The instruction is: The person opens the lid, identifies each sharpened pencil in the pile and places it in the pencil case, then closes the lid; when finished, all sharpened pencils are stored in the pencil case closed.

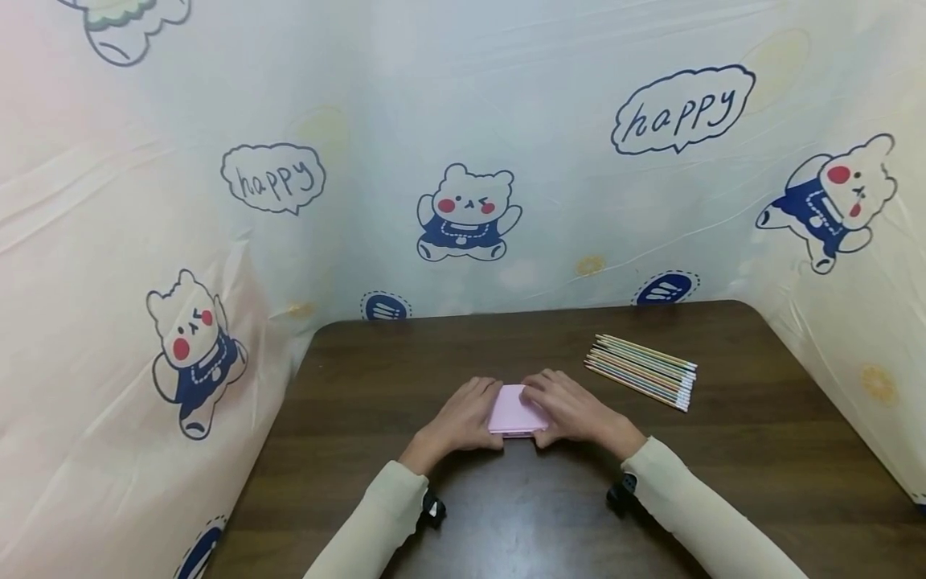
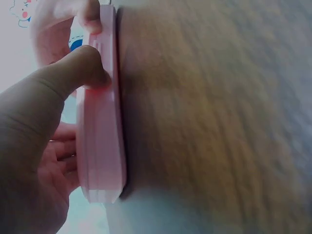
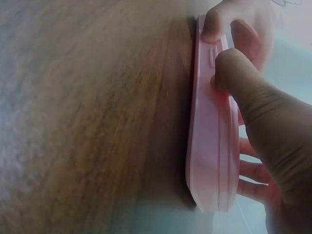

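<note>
A flat pink plastic case [image 1: 515,408] with a closed lid lies on the table in the head view. My left hand [image 1: 469,414] grips its left end and my right hand [image 1: 570,406] its right end. On the case's near side wall, the left thumb [image 2: 87,68] presses beside a small raised catch in the left wrist view. The right thumb [image 3: 231,70] presses on the same wall in the right wrist view. Fingers of both hands reach over to the far side, partly hidden behind the case. A seam runs along the wall between lid and base.
Several pencils [image 1: 640,371] with white ends lie side by side to the right, beyond my right hand. The dark wooden table [image 1: 376,362] ends at the back against a printed curtain [image 1: 550,241]. A dark strap-on device sits at each wrist.
</note>
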